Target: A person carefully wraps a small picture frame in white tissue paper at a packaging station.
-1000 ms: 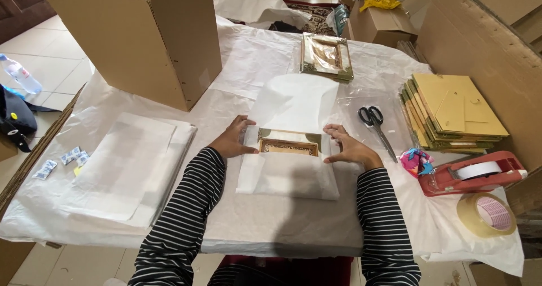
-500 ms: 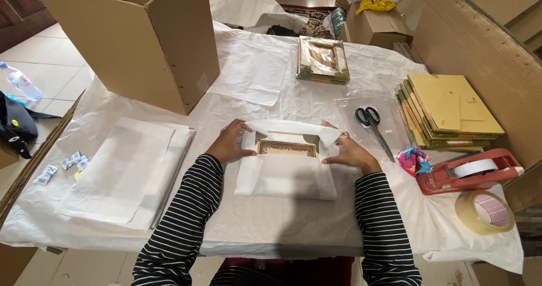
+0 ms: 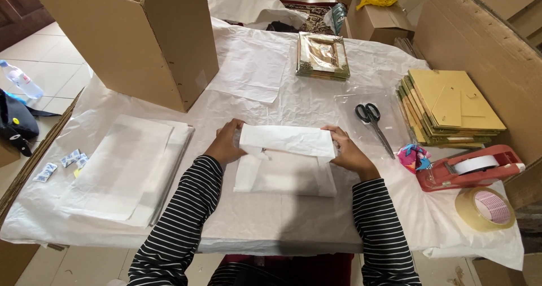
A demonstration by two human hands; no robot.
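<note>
Paper-wrapped parcel, worktop centre: our left hand and right hand grip its folded top flap; scissors right of parcel.

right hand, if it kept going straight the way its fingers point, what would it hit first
The right hand points leftward across the white paper-wrapped parcel, so it would likely meet the left hand on the opposite edge first.

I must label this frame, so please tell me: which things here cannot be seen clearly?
- Head view: the item inside the white paper bundle is fully covered by paper.
- Fingertips of the left hand and right hand are tucked behind the folded flap.
- The cardboard box is cut off by the top edge.
- The small packets are too small to identify.
</note>
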